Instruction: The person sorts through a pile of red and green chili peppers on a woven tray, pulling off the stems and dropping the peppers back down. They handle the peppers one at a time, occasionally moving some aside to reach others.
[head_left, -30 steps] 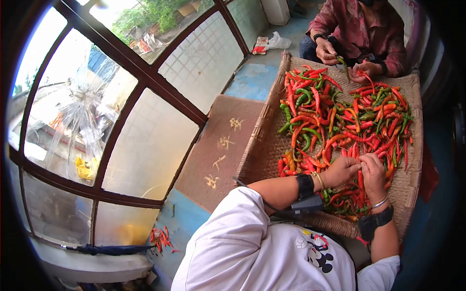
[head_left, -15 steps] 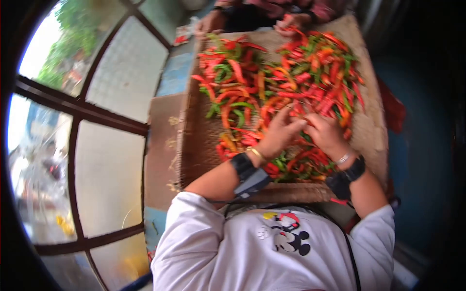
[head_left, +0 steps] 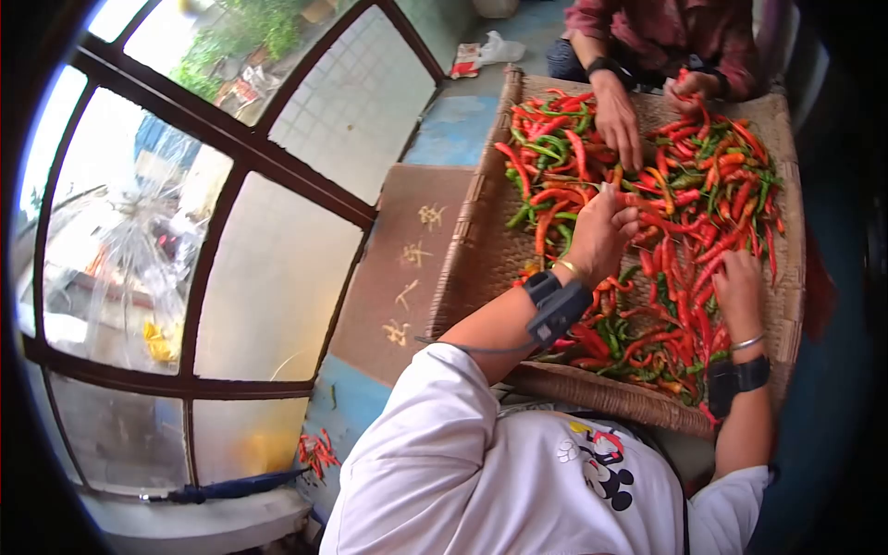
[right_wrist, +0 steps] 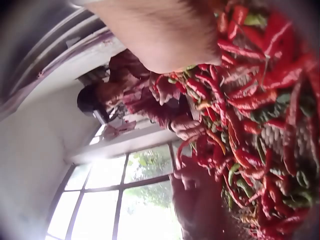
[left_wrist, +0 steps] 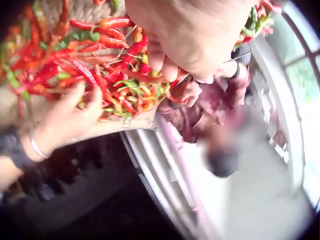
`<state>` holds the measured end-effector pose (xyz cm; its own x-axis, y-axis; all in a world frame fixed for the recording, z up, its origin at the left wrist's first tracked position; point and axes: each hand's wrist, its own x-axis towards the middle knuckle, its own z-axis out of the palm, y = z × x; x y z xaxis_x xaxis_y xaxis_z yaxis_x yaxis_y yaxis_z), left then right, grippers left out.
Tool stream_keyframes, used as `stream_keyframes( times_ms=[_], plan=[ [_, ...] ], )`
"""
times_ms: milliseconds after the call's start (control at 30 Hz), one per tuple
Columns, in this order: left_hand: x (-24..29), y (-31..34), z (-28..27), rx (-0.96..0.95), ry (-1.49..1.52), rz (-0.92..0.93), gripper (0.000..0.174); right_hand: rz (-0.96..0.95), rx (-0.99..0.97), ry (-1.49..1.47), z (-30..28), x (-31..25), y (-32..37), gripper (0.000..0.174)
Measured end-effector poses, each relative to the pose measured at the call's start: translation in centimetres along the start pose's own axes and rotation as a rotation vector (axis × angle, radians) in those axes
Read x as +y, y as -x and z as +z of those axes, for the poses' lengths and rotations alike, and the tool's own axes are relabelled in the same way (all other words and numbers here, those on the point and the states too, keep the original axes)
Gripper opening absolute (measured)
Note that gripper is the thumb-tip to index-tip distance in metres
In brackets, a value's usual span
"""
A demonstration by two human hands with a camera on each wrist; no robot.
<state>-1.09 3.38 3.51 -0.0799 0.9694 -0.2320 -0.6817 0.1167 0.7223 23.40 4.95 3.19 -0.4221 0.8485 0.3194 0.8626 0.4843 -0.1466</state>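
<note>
The left hand [head_left: 601,231] is lifted a little above the heap, with its fingers curled in and the tips close to the thumb. In the left wrist view a red pepper runs under these fingertips, but I cannot tell if the hand really pinches it or only hangs over it. The right hand [head_left: 740,289] lies on the chili peppers [head_left: 684,222], near the right edge of the heap. Its fingers are nearly straight and a little spread, touching the peppers and holding none. The two hands are apart from each other.

The chili peppers are mostly red, with some orange and green ones mixed in. They lie in a thick layer over the woven tray [head_left: 476,250], whose left part is bare.

At the far side of the tray a second person [head_left: 675,37] in a reddish patterned shirt has one hand [head_left: 620,120] flat on the peppers and the other hand [head_left: 689,88] holding some red ones. Left of the tray a brown mat [head_left: 407,268] with pale characters lies on the blue floor. A few loose red chilies [head_left: 317,450] lie on the floor below a large dark-framed window [head_left: 277,166].
</note>
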Motion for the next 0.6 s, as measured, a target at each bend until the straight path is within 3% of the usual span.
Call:
stream_keyframes(
  times_ms=[67, 167, 233, 300, 400, 467, 600],
  plan=[
    [1.1, -0.3, 0.3, 0.194, 0.300, -0.108, 0.039, 0.101, -0.014, 0.161, -0.2, 1.6, 0.1, 0.032],
    [-1.2, -0.4, -1.8, -0.053, 0.150, -0.201, 0.049, 0.219, -0.049, 0.191, 0.2, 2.4, 0.0, 0.041],
    [-2.1, 0.3, -1.1, -0.106, 0.055, -0.320, 0.045, 0.382, -0.159, 0.144, -0.2, 1.7, -0.3, 0.045],
    [-2.9, 0.6, -1.0, -0.175, -0.045, -0.351, 0.040, 0.349, -0.112, 0.152, 1.5, 3.5, 0.4, 0.043],
    [-3.9, 1.0, -1.0, -0.155, -0.139, -0.391, 0.030, 0.279, 0.044, 0.012, 4.3, 7.8, 1.0, 0.042],
    [-4.5, 1.2, -1.3, -0.149, -0.228, -0.390, 0.024, 0.672, -0.144, -0.523, 5.2, 9.7, 0.7, 0.040],
    [-4.7, 1.4, -1.3, -0.152, -0.264, -0.396, 0.023, 0.517, -0.069, -0.389, 3.7, 7.0, 0.7, 0.037]
  ],
)
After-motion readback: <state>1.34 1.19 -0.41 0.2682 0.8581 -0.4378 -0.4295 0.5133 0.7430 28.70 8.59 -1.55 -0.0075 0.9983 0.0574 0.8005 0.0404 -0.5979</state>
